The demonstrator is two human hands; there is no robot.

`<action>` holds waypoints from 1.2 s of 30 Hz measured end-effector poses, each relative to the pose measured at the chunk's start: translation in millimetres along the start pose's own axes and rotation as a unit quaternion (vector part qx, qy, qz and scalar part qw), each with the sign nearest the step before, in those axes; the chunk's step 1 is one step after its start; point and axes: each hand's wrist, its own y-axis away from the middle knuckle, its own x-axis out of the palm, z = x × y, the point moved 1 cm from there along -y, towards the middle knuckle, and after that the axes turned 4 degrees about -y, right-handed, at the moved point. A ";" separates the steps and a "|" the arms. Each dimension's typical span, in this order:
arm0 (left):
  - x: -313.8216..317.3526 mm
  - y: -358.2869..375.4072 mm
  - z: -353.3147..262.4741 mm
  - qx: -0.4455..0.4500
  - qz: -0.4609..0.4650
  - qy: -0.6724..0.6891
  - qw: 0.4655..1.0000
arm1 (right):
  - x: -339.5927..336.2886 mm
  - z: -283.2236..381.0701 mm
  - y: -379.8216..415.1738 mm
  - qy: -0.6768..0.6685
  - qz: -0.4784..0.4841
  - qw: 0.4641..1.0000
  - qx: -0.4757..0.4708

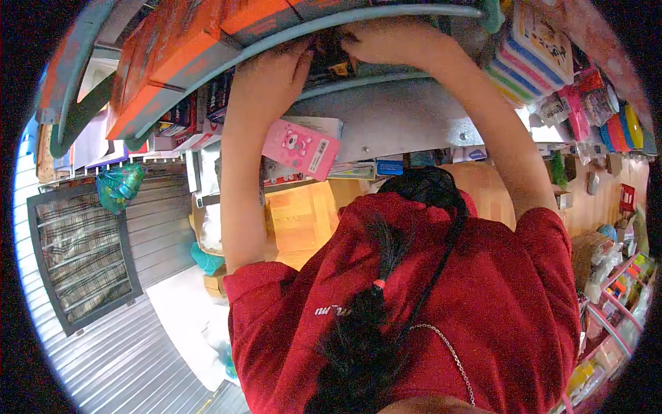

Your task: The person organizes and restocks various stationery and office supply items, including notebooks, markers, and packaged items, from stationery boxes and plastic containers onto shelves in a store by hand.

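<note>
Both of my arms reach forward under a curved grey shelf edge. My left hand (293, 63) has its fingers bent at a dark packet (339, 67) with a yellow-orange patch. From the other side, my right hand (369, 43) meets the same dark packet with curled fingers. Shadow and the shelf edge partly hide the fingertips, so how firmly either hand grips cannot be made out. Beside my left wrist is a pink box (301, 148) printed with a bear and a barcode, tilted at the grey shelf's front.
Orange boxes (186, 58) line the upper shelf at left. Stacked colourful packs (531, 55) stand at upper right, with hanging packets (579, 107) beside them. A grey metal shelf (400, 110) lies below my hands. A dark-framed mat (83, 252) is at lower left.
</note>
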 end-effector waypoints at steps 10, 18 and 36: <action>1.6 25.7 6.3 0.020 -0.100 -0.035 0.994 | 32.1 -14.6 18.0 -0.233 -0.043 0.951 0.198; -12.9 28.0 12.8 -0.047 0.007 -0.059 0.997 | 33.6 7.7 3.7 -0.309 0.063 0.921 0.230; -33.8 37.1 -2.3 -0.010 -0.071 -0.048 0.996 | 41.5 25.0 1.6 -0.386 -0.036 0.887 0.250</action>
